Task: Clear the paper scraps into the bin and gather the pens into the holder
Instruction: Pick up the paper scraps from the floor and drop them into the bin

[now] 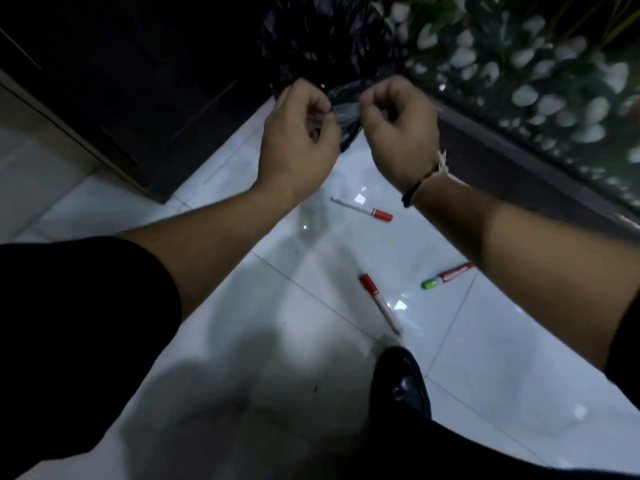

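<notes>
Forearms reach out, left hand (298, 140) and right hand (398, 129) each pinching the black bin liner (343, 112); three pens (379, 303) await gathering.

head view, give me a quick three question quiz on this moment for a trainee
1. How many markers lie on the floor tiles?
2. True or false: both hands grip the black bin bag.
3. Which marker lies nearest the black shoe? A) green-capped B) red-capped by the shoe C) the far red-capped one

Key:
1. Three: far red-capped marker, near red-capped marker, green-capped marker.
2. True: left hand and right hand curl their fingers on it.
3. B
</notes>
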Available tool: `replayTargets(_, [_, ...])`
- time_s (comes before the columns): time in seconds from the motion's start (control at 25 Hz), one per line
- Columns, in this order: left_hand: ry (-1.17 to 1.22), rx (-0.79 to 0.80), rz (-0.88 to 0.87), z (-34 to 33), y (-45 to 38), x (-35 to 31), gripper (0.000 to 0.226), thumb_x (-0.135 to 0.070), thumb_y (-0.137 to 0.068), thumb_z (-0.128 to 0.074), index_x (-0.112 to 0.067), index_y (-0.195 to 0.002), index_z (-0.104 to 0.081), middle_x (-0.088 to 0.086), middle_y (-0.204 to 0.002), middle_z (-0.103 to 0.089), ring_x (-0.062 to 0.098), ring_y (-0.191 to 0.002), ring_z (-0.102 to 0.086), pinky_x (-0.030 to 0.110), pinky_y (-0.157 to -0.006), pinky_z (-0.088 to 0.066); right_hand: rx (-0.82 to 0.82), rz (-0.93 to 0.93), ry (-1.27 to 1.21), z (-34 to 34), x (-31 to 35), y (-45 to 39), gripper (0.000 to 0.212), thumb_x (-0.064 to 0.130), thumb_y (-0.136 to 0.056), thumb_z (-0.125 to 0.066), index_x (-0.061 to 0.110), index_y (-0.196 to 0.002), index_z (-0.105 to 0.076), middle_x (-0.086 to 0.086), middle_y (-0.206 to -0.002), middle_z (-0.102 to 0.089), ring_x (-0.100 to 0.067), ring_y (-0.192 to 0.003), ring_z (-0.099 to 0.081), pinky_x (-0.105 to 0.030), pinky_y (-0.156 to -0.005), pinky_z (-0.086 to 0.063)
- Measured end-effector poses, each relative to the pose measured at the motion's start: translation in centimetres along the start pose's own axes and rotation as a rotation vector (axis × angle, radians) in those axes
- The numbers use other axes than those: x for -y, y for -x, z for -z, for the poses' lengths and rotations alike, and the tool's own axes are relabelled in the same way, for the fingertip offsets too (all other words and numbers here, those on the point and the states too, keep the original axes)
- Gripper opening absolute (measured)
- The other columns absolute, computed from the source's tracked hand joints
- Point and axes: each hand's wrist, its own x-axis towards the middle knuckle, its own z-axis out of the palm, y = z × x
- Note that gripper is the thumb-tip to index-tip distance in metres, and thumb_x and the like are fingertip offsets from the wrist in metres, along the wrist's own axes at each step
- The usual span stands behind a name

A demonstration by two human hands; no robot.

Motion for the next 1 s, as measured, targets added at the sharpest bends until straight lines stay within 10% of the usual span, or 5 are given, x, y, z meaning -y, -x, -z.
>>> replayTargets(0.32, [-0.182,0.273,0.313,3.4,16.1,9.7,0.009,-0.018,-0.088,-0.060,-0.012,-0.094,-0.058,-0.012,-0.079,-0.057,0.017,-0.065,-0.054,0.030,-0.068,-0.050,0.256,-0.248,-0.005,-5.6,-7.3,16.0,0.010,0.012,-0.084,-0.058,0.013,-0.089,-0.067,-0.001,-0.083,-0.069,-0.013,-0.070,-0.062,-0.029,-0.068,-0.053])
replayTargets(0.6, [-0.734,0.518,-0.138,6.7,29.6,14.6,0.067,-0.044,-0.095,-0.057,0.007,-0.138,-0.054,0.028,-0.147,-0.050,0.042,-0.135,-0.049,0.053,-0.110,-0.040,0.880,0.249,0.273,-6.8,-11.1,24.4,0.050,0.018,-0.086,-0.062,-0.003,-0.130,-0.056,-0.022,-0.126,-0.059,-0.036,-0.113,-0.058,-0.045,-0.097,-0.050])
replayTargets(0.8, [-0.813,0.761,-0.084,5.3,34.6,12.3,0.094,-0.073,-0.094,-0.033,-0.001,-0.155,-0.033,0.024,-0.166,-0.019,0.036,-0.156,-0.015,0.054,-0.124,-0.017,1.156,0.674,0.306,-6.6,-13.0,28.3,0.079,0.048,-0.088,-0.064,-0.007,-0.142,-0.046,-0.030,-0.147,-0.044,-0.043,-0.139,-0.042,-0.050,-0.118,-0.033])
replayTargets(1.0, [-0.792,0.601,-0.306,4.3,33.0,14.5,0.058,-0.046,-0.103,-0.047,-0.002,-0.140,-0.056,0.027,-0.155,-0.040,0.041,-0.148,-0.037,0.058,-0.117,-0.030,1.094,0.801,0.417,-7.2,-15.5,26.2,0.075,0.056,-0.096,-0.056,-0.001,-0.144,-0.046,-0.023,-0.145,-0.050,-0.037,-0.136,-0.047,-0.045,-0.115,-0.036])
